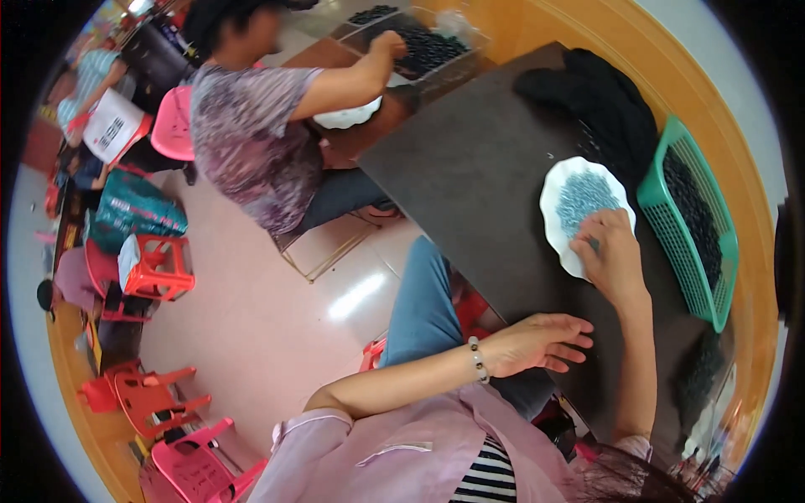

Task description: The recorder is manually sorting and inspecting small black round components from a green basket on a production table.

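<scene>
A white scalloped plate (pixel 553 220) lies on the dark table (pixel 470 168), heaped with small blue-grey pieces (pixel 583 197). My right hand (pixel 610 256) rests on the plate's near rim, fingers curled down onto the pieces; what the fingertips pinch is hidden. My left hand (pixel 541 342), with a bead bracelet at the wrist, hovers at the table's near edge, fingers spread and holding nothing. A green plastic basket (pixel 650 197) filled with small dark pieces stands just beyond the plate.
A black cloth bundle (pixel 608 101) lies behind the plate. Another person in a patterned shirt (pixel 251 134) reaches into a tray of dark pieces (pixel 428 50) at the neighbouring table. Red and pink plastic stools (pixel 155 268) stand on the floor.
</scene>
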### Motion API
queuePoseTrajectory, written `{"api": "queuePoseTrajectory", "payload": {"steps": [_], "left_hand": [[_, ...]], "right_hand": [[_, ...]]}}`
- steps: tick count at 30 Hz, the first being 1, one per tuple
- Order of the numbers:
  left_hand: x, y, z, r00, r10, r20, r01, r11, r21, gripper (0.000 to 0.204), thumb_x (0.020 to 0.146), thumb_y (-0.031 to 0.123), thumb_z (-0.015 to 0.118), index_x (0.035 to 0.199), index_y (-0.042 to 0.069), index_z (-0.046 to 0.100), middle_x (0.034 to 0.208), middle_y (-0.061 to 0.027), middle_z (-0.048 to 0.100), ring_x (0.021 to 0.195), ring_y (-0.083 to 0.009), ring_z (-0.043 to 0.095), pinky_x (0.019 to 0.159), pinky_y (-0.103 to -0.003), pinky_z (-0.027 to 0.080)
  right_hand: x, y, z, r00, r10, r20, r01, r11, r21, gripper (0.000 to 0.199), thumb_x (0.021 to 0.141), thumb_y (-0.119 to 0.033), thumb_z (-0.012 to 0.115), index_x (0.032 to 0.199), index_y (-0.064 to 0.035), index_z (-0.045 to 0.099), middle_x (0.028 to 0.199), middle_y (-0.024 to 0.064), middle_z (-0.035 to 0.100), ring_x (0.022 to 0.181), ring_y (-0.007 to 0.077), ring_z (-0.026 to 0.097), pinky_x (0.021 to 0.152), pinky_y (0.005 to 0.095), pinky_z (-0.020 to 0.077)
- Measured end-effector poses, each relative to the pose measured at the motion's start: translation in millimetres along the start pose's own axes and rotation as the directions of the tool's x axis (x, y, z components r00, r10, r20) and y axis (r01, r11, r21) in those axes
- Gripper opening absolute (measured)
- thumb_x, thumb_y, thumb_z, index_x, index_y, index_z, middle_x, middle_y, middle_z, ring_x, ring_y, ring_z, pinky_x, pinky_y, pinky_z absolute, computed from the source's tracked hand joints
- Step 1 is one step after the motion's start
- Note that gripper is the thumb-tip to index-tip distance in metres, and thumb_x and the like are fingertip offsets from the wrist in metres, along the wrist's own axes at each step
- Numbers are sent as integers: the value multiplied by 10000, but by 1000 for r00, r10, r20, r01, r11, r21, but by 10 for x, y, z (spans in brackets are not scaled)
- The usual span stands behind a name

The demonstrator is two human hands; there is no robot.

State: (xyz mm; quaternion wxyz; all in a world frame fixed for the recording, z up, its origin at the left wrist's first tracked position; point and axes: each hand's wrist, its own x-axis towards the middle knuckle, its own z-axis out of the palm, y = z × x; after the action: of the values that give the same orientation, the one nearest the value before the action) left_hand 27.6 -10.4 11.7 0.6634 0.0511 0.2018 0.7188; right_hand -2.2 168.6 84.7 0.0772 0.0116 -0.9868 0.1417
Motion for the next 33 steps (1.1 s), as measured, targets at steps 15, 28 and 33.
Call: {"api": "queuePoseTrajectory", "payload": {"steps": [15, 28, 33], "left_hand": [[-9, -216, -106, 997, 64, 43, -67, 995, 67, 407, 969, 264, 546, 1322, 79, 465, 1206, -56, 559, 1008, -162, 595, 830, -308, 497], [-1, -233, -65, 995, 101, -4, -99, 983, 156, 380, 960, 239, 557, 1286, 62, 476, 1199, -75, 567, 1012, -167, 597, 836, -315, 506], [-21, -285, 8, 998, 66, -15, -64, 989, 133, 379, 954, 231, 564, 1285, 59, 495, 1191, -62, 575, 1014, -159, 596, 834, -306, 504]], "right_hand": [[-72, -46, 212, 987, -55, -152, 48, 998, -47, 84, 672, -39, 618, 680, -16, 537, 856, 125, 579, 893, 331, 523, 767, 411, 456], [-79, 255, 332, 942, -188, -278, 216, 974, 74, 59, 727, -21, 588, 745, -6, 533, 833, 127, 560, 872, 301, 509, 715, 380, 442], [-268, 169, 91, 965, 92, -244, 13, 918, 397, 88, 837, -67, 574, 785, 3, 563, 842, 74, 602, 784, 168, 537, 678, 304, 435]]}}
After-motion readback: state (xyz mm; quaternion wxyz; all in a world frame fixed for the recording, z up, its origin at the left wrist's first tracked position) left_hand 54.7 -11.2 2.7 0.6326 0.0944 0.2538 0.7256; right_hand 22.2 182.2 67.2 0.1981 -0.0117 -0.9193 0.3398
